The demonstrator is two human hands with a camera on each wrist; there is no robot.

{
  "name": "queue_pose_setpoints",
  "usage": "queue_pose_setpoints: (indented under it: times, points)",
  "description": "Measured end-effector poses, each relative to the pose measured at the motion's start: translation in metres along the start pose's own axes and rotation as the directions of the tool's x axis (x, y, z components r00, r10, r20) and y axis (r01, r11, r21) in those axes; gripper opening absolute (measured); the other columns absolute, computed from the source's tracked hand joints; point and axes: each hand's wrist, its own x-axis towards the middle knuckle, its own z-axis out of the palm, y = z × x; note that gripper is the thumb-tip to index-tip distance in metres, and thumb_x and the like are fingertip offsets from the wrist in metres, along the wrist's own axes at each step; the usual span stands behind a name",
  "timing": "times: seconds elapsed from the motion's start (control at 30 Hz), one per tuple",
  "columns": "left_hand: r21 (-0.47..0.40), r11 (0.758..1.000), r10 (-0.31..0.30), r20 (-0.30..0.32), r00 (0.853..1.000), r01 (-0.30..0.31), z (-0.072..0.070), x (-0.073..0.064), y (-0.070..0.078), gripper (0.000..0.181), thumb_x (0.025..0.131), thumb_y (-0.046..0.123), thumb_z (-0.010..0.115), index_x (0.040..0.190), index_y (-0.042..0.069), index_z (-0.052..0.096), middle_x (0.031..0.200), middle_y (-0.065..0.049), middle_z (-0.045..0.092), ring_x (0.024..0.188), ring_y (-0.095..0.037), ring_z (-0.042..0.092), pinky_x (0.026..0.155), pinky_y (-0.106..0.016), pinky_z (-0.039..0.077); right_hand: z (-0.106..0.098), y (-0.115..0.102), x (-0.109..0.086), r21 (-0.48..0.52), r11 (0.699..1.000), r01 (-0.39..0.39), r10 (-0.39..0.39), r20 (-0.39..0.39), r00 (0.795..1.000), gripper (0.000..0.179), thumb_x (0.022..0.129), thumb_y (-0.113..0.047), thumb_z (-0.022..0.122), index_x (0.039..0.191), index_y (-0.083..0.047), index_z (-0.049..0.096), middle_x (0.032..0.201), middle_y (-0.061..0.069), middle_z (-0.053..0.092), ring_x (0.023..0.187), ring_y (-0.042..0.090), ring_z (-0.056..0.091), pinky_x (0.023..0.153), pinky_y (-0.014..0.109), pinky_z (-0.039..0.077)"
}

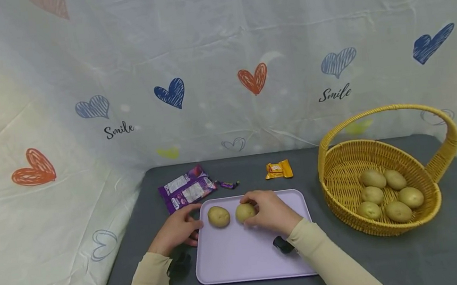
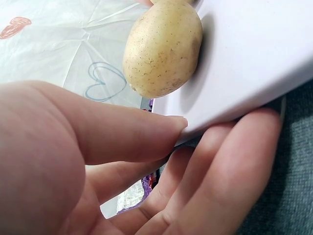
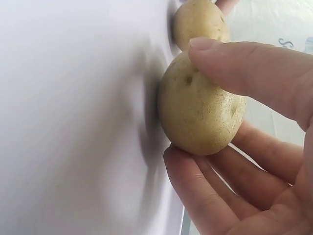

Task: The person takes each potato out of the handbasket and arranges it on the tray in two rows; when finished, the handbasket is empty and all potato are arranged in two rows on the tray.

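Observation:
A pale lilac tray (image 1: 243, 259) lies on the grey table. My left hand (image 1: 178, 229) grips its left rim, thumb on the upper edge and fingers curled beneath, as the left wrist view shows. Near that rim one potato (image 1: 218, 217) rests on the tray. To its right, my right hand (image 1: 272, 211) holds a second potato (image 3: 203, 105) between thumb and fingers, right at the tray's surface. Whether this potato touches the tray I cannot tell. Behind it in the right wrist view sits the first potato (image 3: 198, 22).
A yellow wicker basket (image 1: 333, 196) with a tall arched handle stands to the right, holding several potatoes (image 1: 398, 211). Beyond the tray lie purple wrappers (image 1: 187, 188), a small purple sweet (image 1: 227, 185) and an orange packet (image 1: 278, 169). A heart-printed curtain (image 1: 216, 44) hangs behind the table.

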Motion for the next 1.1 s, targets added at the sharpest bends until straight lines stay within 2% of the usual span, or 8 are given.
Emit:
queue_pose_setpoints:
  times: [0.5, 0.67, 1.1]
  points:
    - [-0.010, 1.000, 0.026, 0.020, 0.999, -0.026, -0.0012, 0.0004, -0.0019, 0.056, 0.100, 0.012, 0.073, 0.154, 0.015, 0.058, 0.091, -0.014, 0.066, 0.068, -0.022, 0.068, 0.061, -0.040, 0.068, 0.0027, -0.0007, 0.0022, -0.002, 1.000, 0.022, -0.022, -0.006, 1.000, 0.046, 0.080, -0.017, 0.096, 0.121, -0.014, 0.076, 0.113, 0.001, 0.077, 0.096, 0.014, 0.067, 0.089, 0.036, 0.061]
    - [-0.008, 1.000, 0.016, 0.014, 1.000, -0.016, -0.0003, 0.0022, -0.0030, 0.055, 0.100, 0.012, 0.073, 0.153, 0.016, 0.058, 0.092, -0.014, 0.066, 0.069, -0.023, 0.068, 0.061, -0.040, 0.068, 0.0025, 0.0000, 0.0022, 0.007, 1.000, 0.017, -0.017, -0.003, 1.000, 0.046, 0.079, -0.017, 0.096, 0.121, -0.015, 0.076, 0.113, 0.000, 0.076, 0.096, 0.014, 0.066, 0.089, 0.036, 0.060]
    - [-0.006, 1.000, 0.012, 0.013, 1.000, -0.012, -0.0007, 0.0031, -0.0035, 0.055, 0.101, 0.012, 0.072, 0.154, 0.017, 0.058, 0.092, -0.014, 0.067, 0.069, -0.023, 0.069, 0.062, -0.040, 0.068, -0.0005, -0.0006, 0.0015, 0.011, 1.000, 0.014, -0.014, 0.030, 0.999, 0.055, 0.080, -0.015, 0.096, 0.131, -0.010, 0.074, 0.119, 0.003, 0.075, 0.100, 0.016, 0.066, 0.092, 0.038, 0.060]
